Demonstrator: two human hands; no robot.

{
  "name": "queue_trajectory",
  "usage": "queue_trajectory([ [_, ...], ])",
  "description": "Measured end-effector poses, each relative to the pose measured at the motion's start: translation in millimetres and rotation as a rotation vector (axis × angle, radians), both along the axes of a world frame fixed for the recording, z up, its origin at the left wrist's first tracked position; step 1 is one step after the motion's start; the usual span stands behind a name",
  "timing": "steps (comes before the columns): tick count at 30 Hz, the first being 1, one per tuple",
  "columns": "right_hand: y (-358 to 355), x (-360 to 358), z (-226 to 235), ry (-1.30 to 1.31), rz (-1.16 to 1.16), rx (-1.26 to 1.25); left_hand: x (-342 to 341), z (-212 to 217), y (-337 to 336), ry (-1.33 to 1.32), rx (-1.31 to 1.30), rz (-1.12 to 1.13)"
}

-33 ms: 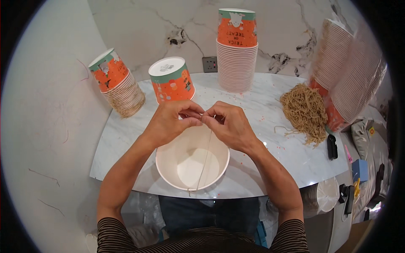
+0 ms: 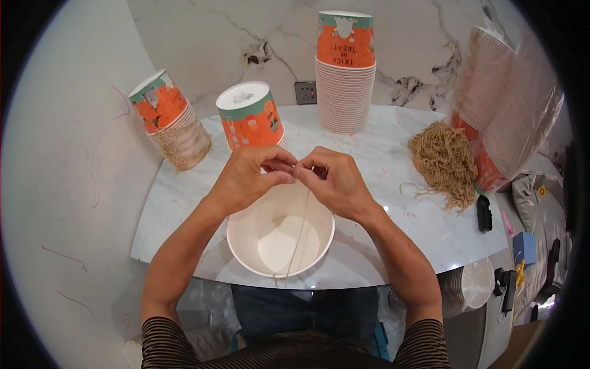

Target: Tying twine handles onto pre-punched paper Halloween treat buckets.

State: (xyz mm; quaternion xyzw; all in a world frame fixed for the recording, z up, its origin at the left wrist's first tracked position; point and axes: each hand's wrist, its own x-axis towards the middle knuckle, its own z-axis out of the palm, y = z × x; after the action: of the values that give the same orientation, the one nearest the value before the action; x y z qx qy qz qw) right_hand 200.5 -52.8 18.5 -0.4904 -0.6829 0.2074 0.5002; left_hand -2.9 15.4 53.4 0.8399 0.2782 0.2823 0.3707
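Both hands meet above a wide white paper bowl (image 2: 279,237) that sits upright near the front edge of a glossy, white-veined marble table (image 2: 393,203). The left hand (image 2: 249,178) and the right hand (image 2: 335,181) have their fingertips pinched together on the upper end of a thin, tan string (image 2: 301,227), so each hand is grasping that cord rather than the bowl. The string hangs taut from the fingers, runs down across the bowl's smooth, matte interior and ends past the near rim in a small frayed tail. The bowl is round with a rolled lip, and its inside is plain and pale. Just beyond the hands stands an upside-down orange paper cup (image 2: 249,117) with a teal band and a flat white base facing up. To the left, a tilted stack of nested cups (image 2: 172,120) leans against the wall, its ribbed rims wrapped in tan fibre. At the back, a tall upright stack of cups (image 2: 345,74) shows tightly layered pinkish rims under an orange printed top cup. On the right lies a loose, tangled heap of tan strings (image 2: 442,161), coarse and noodle-like, beside a leaning sleeve of cups in clear plastic wrap (image 2: 510,104). A small black oblong object (image 2: 484,213) rests near the table's right edge.
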Motion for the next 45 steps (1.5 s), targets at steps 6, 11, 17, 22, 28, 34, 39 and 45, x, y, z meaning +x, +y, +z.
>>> queue_trajectory([
  [6,7,4,-7,0.247,0.118,-0.139,2,-1,-1,0.013,0.087,0.049],
  [11,9,6,-4,0.217,0.121,-0.205,-5,-3,10,-0.057,-0.21,0.097],
  [17,8,5,-4,0.22,0.107,-0.21,-6,-1,9,-0.082,-0.366,0.152],
  [22,9,9,-1,0.335,0.173,-0.203,-11,-5,16,-0.231,-0.451,0.11],
  [28,11,19,2,0.519,0.249,-0.309,-10,-6,20,-0.317,-0.485,0.101],
  [34,8,38,9,0.869,0.551,-0.582,-11,-3,20,-0.287,-0.479,0.063],
  [39,-2,25,30,0.576,0.349,-0.632,-8,7,5,-0.237,-0.388,-0.002],
  [45,-4,18,22,0.357,0.226,-0.485,-3,4,3,-0.192,-0.368,-0.048],
])
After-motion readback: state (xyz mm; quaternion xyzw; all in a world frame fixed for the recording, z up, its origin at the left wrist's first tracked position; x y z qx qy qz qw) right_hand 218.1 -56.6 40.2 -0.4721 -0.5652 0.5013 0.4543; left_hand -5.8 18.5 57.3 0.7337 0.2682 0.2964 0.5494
